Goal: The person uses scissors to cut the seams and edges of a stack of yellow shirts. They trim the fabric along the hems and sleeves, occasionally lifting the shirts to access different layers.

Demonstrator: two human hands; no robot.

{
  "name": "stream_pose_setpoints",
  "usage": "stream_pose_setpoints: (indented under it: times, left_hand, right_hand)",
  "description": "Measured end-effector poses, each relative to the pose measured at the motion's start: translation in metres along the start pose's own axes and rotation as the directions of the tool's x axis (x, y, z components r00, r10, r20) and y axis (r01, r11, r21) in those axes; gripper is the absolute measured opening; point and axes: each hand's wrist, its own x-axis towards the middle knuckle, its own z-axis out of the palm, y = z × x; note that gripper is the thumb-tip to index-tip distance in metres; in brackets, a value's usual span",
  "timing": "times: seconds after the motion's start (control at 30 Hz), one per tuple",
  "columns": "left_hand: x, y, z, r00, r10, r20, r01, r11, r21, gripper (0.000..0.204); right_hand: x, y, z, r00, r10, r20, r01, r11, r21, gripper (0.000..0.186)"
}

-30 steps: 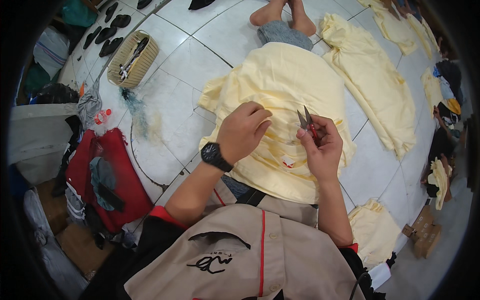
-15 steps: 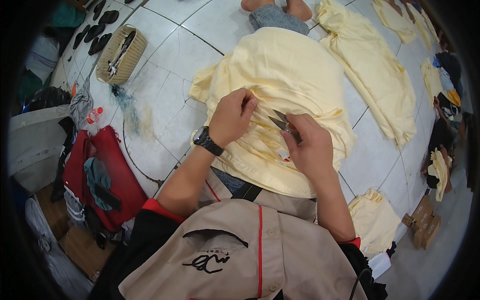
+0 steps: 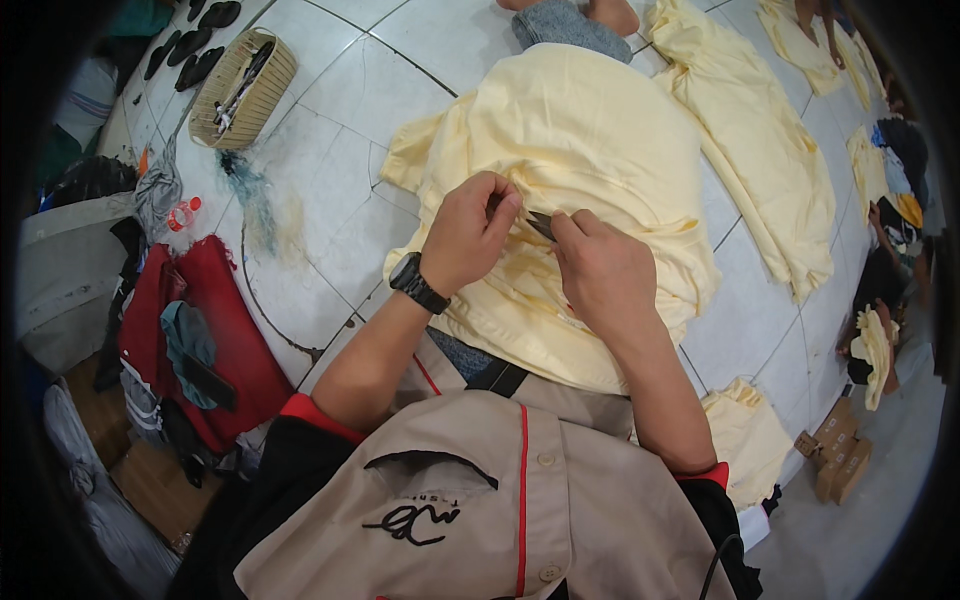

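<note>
In the head view, a pale yellow garment [image 3: 580, 110] lies spread and rumpled before me. My left hand [image 3: 470, 228], with a black watch [image 3: 420, 287] on the wrist, has thumb and fingertips pinched at its folds; anything between them is too small to make out. My right hand [image 3: 605, 268] grips small thread snips [image 3: 539, 225], their dark blades pointing toward my left fingertips. The handle is mostly hidden by that hand.
Bare feet [image 3: 610, 14] show beyond the garment. More yellow garments [image 3: 740, 130] lie right on the tiles. A basket [image 3: 240, 85], sandals [image 3: 190, 45], red cloth [image 3: 210, 380] and bottle [image 3: 183, 213] are left. Cartons [image 3: 840, 450] and a co-worker's hand [image 3: 830, 35] are at right.
Both hands have come closer together, my right one turning back-up as it moved left, bringing the snips' tips to my left fingertips. The view has shifted slightly.
</note>
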Motion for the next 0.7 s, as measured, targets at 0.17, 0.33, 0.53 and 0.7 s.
stream_pose_setpoints:
  times: [0.17,0.33,0.53,0.7]
  left_hand:
    - [-0.001,0.003,0.000,0.999,0.017,-0.027,-0.015,0.999,0.052,0.021]
    - [-0.001,0.003,-0.002,1.000,-0.028,-0.004,0.028,1.000,0.014,0.021]
    - [0.000,-0.005,-0.001,1.000,-0.031,0.007,0.031,1.000,-0.007,0.020]
    - [-0.001,-0.001,-0.002,0.999,-0.045,0.015,0.045,0.999,0.006,0.021]
  right_hand:
    - [0.002,0.000,0.000,1.000,-0.022,-0.008,0.022,1.000,-0.004,0.010]
    - [0.005,0.006,0.001,0.999,-0.045,0.025,0.043,0.998,0.044,0.007]
    - [0.008,0.008,-0.005,0.998,-0.027,0.062,0.020,0.993,0.116,0.009]
    - [0.012,0.010,-0.002,0.996,-0.036,0.084,0.023,0.987,0.157,0.009]
